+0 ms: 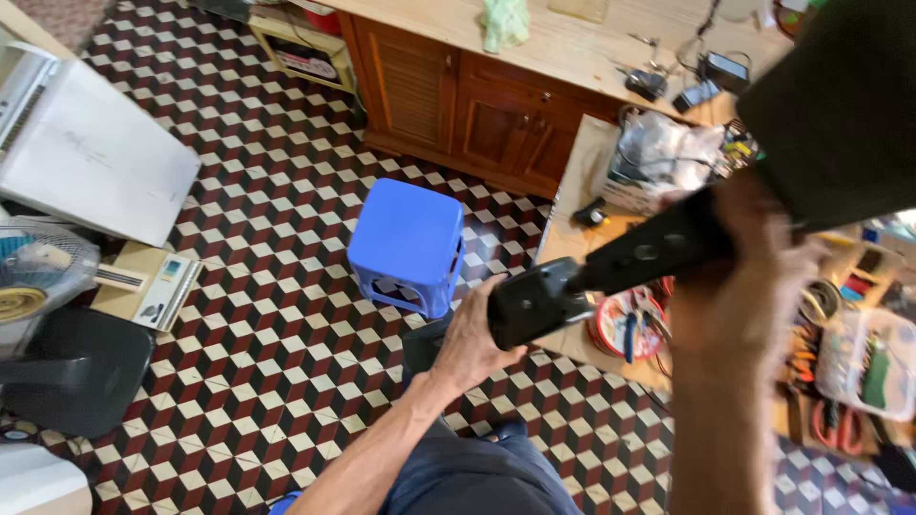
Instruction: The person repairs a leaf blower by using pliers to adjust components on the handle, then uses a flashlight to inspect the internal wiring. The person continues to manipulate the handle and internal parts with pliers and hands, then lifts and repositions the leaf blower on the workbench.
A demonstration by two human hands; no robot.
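Both hands grasp a black device off the worktop (572, 238): left hand (472, 339) around its blocky end (534, 305), right hand (749, 277) clenched on its neck (658, 243).

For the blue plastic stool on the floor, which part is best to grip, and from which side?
Probably the top edge of the blue stool, reached from above. It stands upright with its flat square seat facing up and bare floor on all sides, so its rim is open, and cut-outs in the side walls offer another hold.

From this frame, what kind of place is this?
Likely a home repair workshop: a low workbench littered with pliers and cables, a wooden cabinet, and a black device held in both hands.
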